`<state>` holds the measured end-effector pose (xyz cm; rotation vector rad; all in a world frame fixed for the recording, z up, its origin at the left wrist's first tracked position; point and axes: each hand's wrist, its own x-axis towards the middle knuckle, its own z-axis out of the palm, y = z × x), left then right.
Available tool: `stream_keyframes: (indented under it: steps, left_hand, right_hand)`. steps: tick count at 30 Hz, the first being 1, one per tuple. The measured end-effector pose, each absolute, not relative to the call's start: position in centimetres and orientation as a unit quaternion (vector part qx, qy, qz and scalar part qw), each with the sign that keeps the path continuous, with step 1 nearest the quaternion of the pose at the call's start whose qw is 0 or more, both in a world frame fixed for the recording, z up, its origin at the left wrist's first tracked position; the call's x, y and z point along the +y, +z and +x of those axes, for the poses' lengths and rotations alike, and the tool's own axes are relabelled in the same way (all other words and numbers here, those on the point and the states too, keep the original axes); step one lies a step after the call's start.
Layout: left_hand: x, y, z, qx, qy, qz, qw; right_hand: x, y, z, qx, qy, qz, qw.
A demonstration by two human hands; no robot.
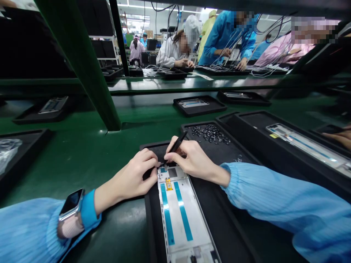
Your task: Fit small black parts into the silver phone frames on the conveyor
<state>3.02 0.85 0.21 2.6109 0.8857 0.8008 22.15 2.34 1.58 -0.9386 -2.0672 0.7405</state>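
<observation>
A silver phone frame with two blue adhesive strips and a small yellow flex piece lies lengthwise in a black foam tray. At its far left corner my left hand is closed, thumb and fingertips against the edge. My right hand grips a black pen-shaped tool and points it down at the frame's far end. The tool's tip and whatever tiny part lies under it are too small to make out. On my left wrist are a watch and a blue band.
Small black parts lie in a tray behind my right hand. Another phone frame rests in a tray at right. More trays stand on the green bench. A green post rises at left. Co-workers sit and stand beyond, among hanging cables.
</observation>
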Motion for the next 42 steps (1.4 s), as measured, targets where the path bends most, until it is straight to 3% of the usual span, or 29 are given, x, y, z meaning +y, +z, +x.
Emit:
stream_keyframes:
  steps: [5, 11, 14, 26, 36, 42]
  left_hand:
    - [0.9, 0.2, 3.0, 0.3, 0.274, 0.901, 0.151]
    - [1.1, 0.1, 2.9, 0.309, 0.273, 0.899, 0.147]
    - [1.1, 0.0, 2.9, 0.308, 0.275, 0.899, 0.147]
    - [0.9, 0.2, 3.0, 0.304, 0.278, 0.897, 0.157]
    - [-0.1, 2.1, 3.2, 0.286, 0.292, 0.907, 0.102]
    - [-8.1, 2.0, 4.7, 0.123, 0.116, 0.986, 0.01]
  right_hand:
    - [2.4, 1.5, 21.9, -0.868, 0.193, -0.298, 0.348]
    - [2.2, 1.6, 22.2, -0.751, 0.35, -0.401, 0.391]
    - [2.2, 1.4, 22.3, -0.74, 0.365, -0.404, 0.394]
    - [2.2, 1.4, 22.3, -0.858, 0.177, -0.306, 0.373]
    - [2.6, 0.5, 22.2, -0.851, 0.179, -0.323, 0.374]
    - [2.2, 3.9, 22.8, -0.748, 0.245, -0.419, 0.452]
